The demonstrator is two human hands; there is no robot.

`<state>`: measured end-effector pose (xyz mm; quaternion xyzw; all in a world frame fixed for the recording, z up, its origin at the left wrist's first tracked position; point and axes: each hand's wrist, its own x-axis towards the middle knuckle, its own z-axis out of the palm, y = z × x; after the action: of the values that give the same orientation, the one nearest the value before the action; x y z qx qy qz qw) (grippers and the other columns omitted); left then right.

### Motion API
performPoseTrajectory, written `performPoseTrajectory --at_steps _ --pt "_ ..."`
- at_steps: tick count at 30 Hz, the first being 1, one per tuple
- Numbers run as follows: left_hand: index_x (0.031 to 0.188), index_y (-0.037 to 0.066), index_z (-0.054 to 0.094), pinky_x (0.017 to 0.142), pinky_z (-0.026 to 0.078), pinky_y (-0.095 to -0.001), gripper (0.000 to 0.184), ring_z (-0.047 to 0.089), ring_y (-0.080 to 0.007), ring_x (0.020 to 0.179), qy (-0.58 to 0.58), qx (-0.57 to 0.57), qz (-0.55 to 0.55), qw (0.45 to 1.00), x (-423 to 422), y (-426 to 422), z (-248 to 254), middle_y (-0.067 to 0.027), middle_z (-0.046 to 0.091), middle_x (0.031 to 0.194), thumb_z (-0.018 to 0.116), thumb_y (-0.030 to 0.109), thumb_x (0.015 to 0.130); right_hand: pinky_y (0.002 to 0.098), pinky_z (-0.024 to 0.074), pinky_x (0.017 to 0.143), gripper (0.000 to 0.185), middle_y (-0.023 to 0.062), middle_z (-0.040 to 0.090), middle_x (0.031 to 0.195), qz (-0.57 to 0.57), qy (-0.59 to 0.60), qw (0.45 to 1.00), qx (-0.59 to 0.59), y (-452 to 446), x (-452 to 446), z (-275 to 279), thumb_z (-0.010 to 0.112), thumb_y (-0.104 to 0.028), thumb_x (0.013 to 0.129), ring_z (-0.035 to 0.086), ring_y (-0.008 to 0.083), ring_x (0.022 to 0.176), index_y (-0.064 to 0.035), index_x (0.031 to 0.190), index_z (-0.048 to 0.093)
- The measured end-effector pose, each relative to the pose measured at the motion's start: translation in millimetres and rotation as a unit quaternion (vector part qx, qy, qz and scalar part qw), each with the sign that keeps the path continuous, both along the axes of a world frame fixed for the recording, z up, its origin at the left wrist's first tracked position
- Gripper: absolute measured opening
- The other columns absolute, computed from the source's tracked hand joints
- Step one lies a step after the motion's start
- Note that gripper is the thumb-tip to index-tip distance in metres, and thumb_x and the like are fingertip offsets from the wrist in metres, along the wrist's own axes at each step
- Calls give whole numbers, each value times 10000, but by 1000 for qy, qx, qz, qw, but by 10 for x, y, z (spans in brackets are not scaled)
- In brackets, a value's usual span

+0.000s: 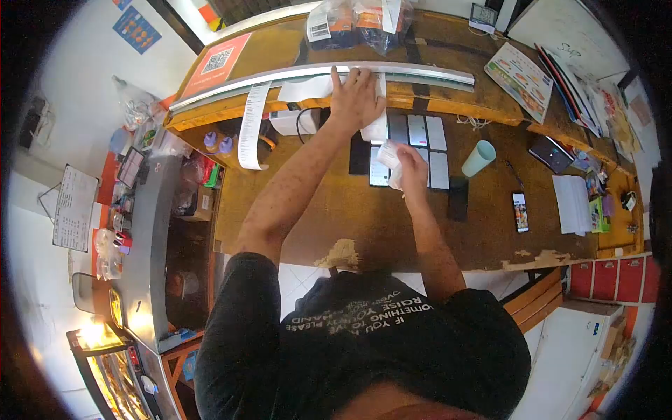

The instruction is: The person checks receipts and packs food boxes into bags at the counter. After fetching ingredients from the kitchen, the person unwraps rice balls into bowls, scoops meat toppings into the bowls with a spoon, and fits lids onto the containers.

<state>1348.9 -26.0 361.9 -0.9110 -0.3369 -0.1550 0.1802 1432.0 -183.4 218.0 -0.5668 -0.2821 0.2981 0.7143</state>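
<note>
My left hand (355,96) lies with spread fingers on the metal rail (420,71) along the raised shelf, beside a white paper slip (306,89). A long printed receipt (253,129) hangs from the rail, left of it. Closed around a crumpled white paper (389,155), my right hand (411,170) is over the desk, just below another paper strip (376,129) that hangs from the rail. Several phones (438,170) lie in rows under and beside my right hand.
A pale green cup (479,158) stands right of the phones. Farther right are a lit phone (520,212) and white papers (572,204). Plastic-wrapped packages (330,26) sit on the upper shelf, with a QR sign (217,61) at its left and a menu sheet (519,82) at its right.
</note>
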Motion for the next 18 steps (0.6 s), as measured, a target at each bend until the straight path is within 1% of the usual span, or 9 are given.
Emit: performPoseTrajectory --at_steps 5,7,8,9,10,12,13,15,18 --pt "1364 61 460 1016 157 -705 605 426 -239 1242 -167 31 -40 985 -169 -189 -45 -86 487 1334 399 446 901 262 457 835 256 105 647 1056 -73 -45 996 25 -545 -309 262 593 -90 924 598 149 953 4 1161 603" --pt "1334 41 486 1043 246 -609 566 489 -289 1180 -227 -3 -71 971 -577 -572 132 -102 550 1272 397 432 934 257 462 834 356 116 640 1062 -76 7 990 122 -709 -630 677 617 -62 909 603 158 952 -8 1249 527" --pt "1275 21 540 1036 289 -535 546 514 -281 1152 -233 -206 -115 943 -896 -697 210 -123 584 1222 414 434 940 266 470 829 525 141 633 1066 -69 6 987 143 -773 -823 905 657 -56 883 609 168 947 -35 1346 410" --pt "1216 2 594 1029 332 -461 537 540 -274 1123 -231 -398 -152 875 -1213 -809 238 -143 617 1171 431 436 946 266 470 829 525 141 633 1066 -59 10 988 145 -820 -998 1043 657 -56 883 609 168 947 -35 1346 410" --pt "1216 2 594 1029 332 -461 537 540 -274 1123 -235 -392 -138 879 -1542 -918 159 -143 617 1171 431 436 946 272 481 833 573 135 617 1081 -14 15 991 129 -838 -1206 1150 663 -46 876 603 166 946 -55 1367 368" --pt "1147 -24 629 967 398 -351 511 584 -253 1043 -344 -630 -124 685 -2328 -1139 -83 -165 653 1079 409 410 995 277 493 837 624 129 600 1096 71 26 991 112 -830 -1723 1305 669 -35 868 596 164 946 -74 1388 326" --pt "1147 -24 629 967 398 -351 511 584 -253 1043 -366 -616 -95 691 -2715 -1264 -106 -165 653 1079 409 410 995 276 501 805 622 141 611 1055 124 32 986 108 -807 -2021 1363 679 -40 862 611 168 912 -73 1374 327" --pt "1149 -36 626 988 391 -353 484 580 -226 1076 -484 -644 -154 572 -3496 -1558 -144 -150 643 1149 394 368 1018 272 516 742 620 165 632 974 237 44 965 104 -785 -2714 1471 698 -49 850 642 175 846 -70 1348 328" --pt "1198 -55 584 989 425 -361 448 601 -261 1092 -532 -511 -140 660 -4610 -2248 371 -153 616 1219 389 308 1023 262 512 684 593 153 627 996 384 38 921 57 -982 -3848 1630 696 -50 849 644 169 811 -69 1325 344"
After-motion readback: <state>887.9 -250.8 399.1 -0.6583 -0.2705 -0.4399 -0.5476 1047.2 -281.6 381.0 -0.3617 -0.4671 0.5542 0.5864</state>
